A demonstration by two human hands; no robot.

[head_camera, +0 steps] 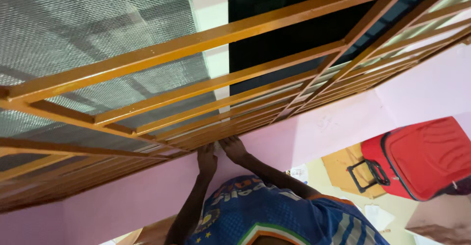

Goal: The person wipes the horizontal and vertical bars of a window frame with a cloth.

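Window grille [221,81]: orange-painted metal bars set across the window, fixed above the pink wall; its lowest rail is right where both hands meet.
Blue shirt [265,210]: closest to the camera, at the bottom of the view, with both arms stretching away from it toward the wall.
Left hand [206,157]: laid long against the wall, fingers stretched out, tips at the underside of the grille's lowest rail.
Right hand [234,149]: just beside the left one, almost touching it, fingers also stretched to the same rail.
Grip: can't tell whether the fingertips hook the rail, press on it, or pinch something small; the tips are hidden in the shadow under the bar.
Step in hand: looks like close two-handed work at one spot on the bottom rail, where bar meets wall.
Next move calls for: judging from the reach, steady arms at full stretch and fingertip care in a tight seam, both hands kept on the same spot.
Pink wall [147,191]: runs under the grille, faint scribbles further along.
Wire mesh [98,24]: grey, behind the bars; a dark pane [274,24] sits next to it.
Cardboard [343,169]: flat on the floor, well away from the hands.
Red suitcase [427,156]: lying partly on the cardboard, loose papers [378,215] nearby.
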